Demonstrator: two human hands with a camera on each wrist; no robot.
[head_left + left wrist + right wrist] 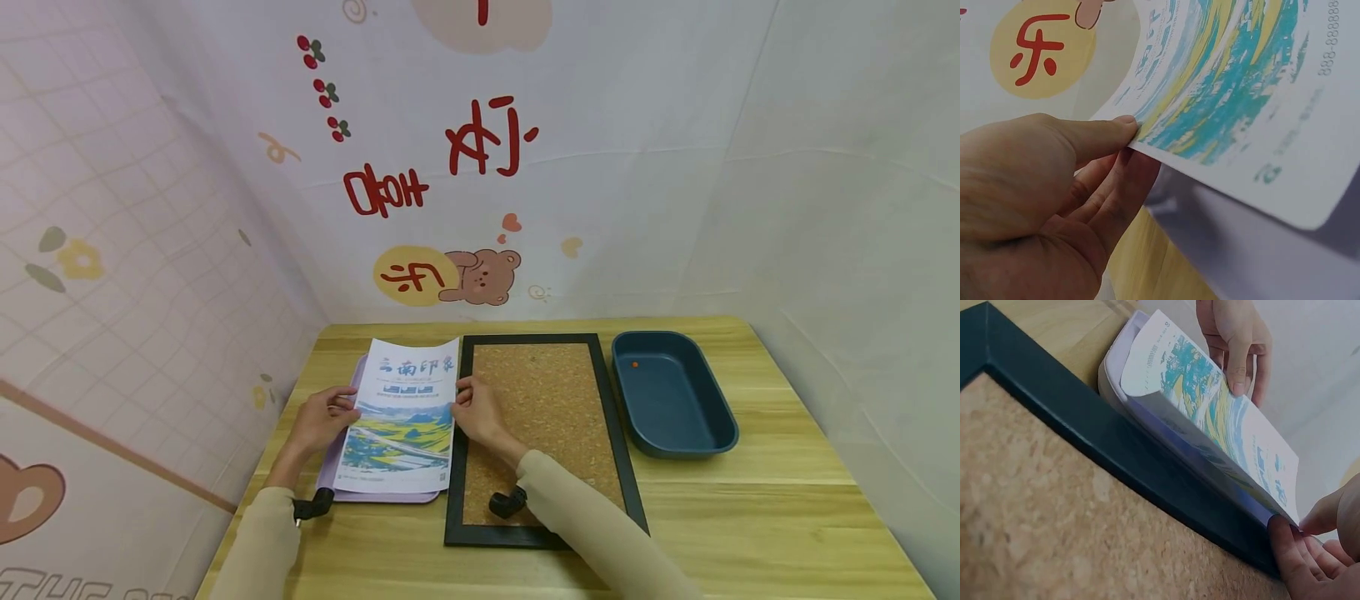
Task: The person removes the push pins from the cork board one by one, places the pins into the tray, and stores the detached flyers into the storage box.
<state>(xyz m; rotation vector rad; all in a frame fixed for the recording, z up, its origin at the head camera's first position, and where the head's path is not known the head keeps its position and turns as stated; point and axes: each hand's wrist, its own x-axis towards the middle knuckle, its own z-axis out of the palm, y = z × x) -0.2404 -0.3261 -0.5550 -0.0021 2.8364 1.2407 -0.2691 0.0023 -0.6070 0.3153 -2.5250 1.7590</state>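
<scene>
Hands hold one printed sheet (402,412) from both long edges. Left hand (324,419) pinches the sheet's left edge, thumb on the printed face and fingers curled beneath, as the left wrist view shows plainly. Right hand (477,411) grips the right edge, thumb above and fingertips (1285,550) tucked under it; how firmly it presses cannot be judged from the blurred corner of the right wrist view.

Sheet position: over a lilac tray (375,492), with the tray's rounded rim showing along the near and left sides. The sheet bows upward along its length, its far end lifted off the tray.

Adjacent item: a cork board (542,417) in a black frame lies just right of the tray. The board's left frame edge runs just beside the tray's right rim; the right wrist view suggests contact, though this is not certain. The right forearm crosses the board's near left corner.

Further right: a dark blue bin (671,400), apart from the board, with a small orange object (634,364) inside.

Open room: bare wooden surface (750,517) lies in front of the board and bin and along the right edge. Printed wall sheeting closes the left and far sides tightly.
</scene>
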